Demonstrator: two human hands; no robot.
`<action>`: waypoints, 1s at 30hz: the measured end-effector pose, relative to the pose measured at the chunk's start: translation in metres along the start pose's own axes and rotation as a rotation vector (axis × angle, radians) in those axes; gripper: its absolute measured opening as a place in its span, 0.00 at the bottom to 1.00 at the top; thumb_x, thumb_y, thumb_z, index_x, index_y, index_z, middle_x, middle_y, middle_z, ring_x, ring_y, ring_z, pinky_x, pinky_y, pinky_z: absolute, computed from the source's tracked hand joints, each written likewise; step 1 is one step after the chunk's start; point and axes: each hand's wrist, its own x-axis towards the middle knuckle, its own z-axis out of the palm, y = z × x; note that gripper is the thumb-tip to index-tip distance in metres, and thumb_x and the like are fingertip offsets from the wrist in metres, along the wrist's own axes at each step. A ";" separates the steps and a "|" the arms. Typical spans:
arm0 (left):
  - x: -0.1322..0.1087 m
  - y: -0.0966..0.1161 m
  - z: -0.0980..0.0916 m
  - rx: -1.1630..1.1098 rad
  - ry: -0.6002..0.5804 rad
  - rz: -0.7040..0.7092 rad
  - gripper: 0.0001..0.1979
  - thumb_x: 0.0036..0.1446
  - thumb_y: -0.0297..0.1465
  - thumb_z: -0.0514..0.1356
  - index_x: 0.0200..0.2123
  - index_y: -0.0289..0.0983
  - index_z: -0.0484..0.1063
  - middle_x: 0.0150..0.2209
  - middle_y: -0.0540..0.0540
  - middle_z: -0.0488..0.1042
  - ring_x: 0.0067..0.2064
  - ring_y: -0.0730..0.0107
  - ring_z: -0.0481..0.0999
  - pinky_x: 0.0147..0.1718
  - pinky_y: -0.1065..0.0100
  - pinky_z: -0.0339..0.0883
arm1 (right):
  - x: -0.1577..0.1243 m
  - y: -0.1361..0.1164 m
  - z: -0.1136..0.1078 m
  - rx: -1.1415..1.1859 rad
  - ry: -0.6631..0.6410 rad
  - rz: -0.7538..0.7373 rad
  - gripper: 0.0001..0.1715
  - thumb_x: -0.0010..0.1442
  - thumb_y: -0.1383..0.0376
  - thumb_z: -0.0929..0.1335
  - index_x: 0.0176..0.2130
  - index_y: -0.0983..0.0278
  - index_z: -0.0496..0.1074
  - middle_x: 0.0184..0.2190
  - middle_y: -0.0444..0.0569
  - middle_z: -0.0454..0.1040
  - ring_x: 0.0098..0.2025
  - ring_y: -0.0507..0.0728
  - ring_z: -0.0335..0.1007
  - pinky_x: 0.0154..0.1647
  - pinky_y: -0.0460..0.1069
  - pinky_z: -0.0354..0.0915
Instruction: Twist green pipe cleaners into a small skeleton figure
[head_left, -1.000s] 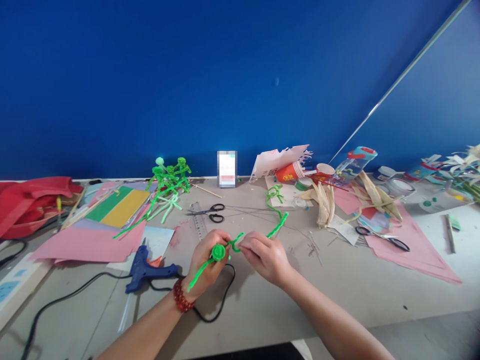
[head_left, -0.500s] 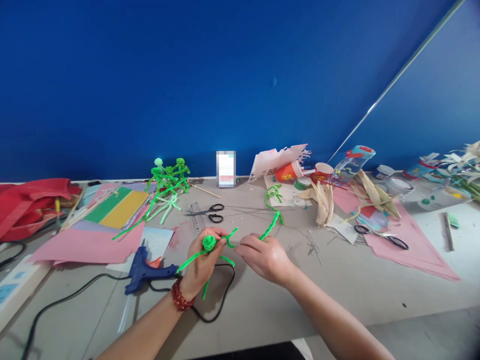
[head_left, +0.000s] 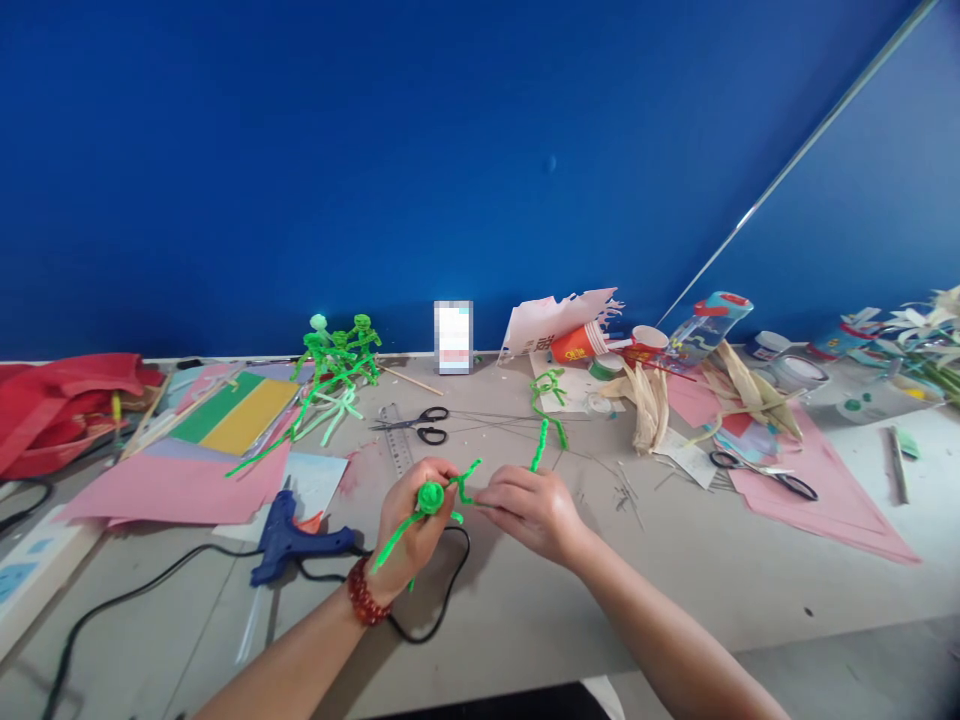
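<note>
A bright green pipe-cleaner figure (head_left: 430,497) with a coiled round head is in my left hand (head_left: 412,525), whose fingers are closed around its body. Its limbs stick out below and to the right of that hand. My right hand (head_left: 534,510) is closed on a twisted green pipe cleaner (head_left: 539,446), one end of which rises above the fingers. Between the hands runs a bent green stretch that seems to link with the figure; the exact join is hidden by the fingers. Left of my hands lies a blue glue gun (head_left: 289,540).
Finished-looking green pipe-cleaner figures (head_left: 337,345) stand at the back left. Black scissors (head_left: 424,425) lie over a ruler (head_left: 396,445), near thin wires. Pink paper (head_left: 187,490) is at left. Paper cups (head_left: 577,345), dry husks (head_left: 649,410) and more scissors (head_left: 765,472) lie right.
The figure's head has turned and shifted slightly right in my left hand. The pipe-cleaner end above my right hand has swung left and stands more upright.
</note>
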 end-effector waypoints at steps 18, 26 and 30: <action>0.001 0.014 -0.004 -0.270 -0.171 0.125 0.05 0.60 0.24 0.57 0.33 0.40 0.66 0.36 0.45 0.76 0.36 0.68 0.78 0.35 0.67 0.73 | 0.003 0.014 0.017 0.931 -0.128 0.849 0.18 0.52 0.54 0.73 0.28 0.65 0.69 0.19 0.38 0.61 0.19 0.46 0.50 0.19 0.43 0.48; -0.002 0.007 0.001 -0.332 -0.090 -0.005 0.05 0.58 0.25 0.61 0.31 0.38 0.67 0.35 0.47 0.74 0.37 0.69 0.76 0.36 0.68 0.72 | -0.001 0.007 0.025 0.795 -0.105 0.740 0.08 0.52 0.64 0.69 0.26 0.65 0.68 0.21 0.39 0.62 0.24 0.47 0.53 0.25 0.43 0.51; -0.003 0.008 0.003 -0.285 -0.092 -0.014 0.06 0.59 0.26 0.60 0.31 0.38 0.67 0.38 0.46 0.74 0.40 0.68 0.76 0.38 0.66 0.71 | -0.001 0.006 0.026 0.695 -0.071 0.702 0.10 0.53 0.63 0.69 0.25 0.65 0.67 0.22 0.41 0.63 0.25 0.49 0.55 0.26 0.44 0.51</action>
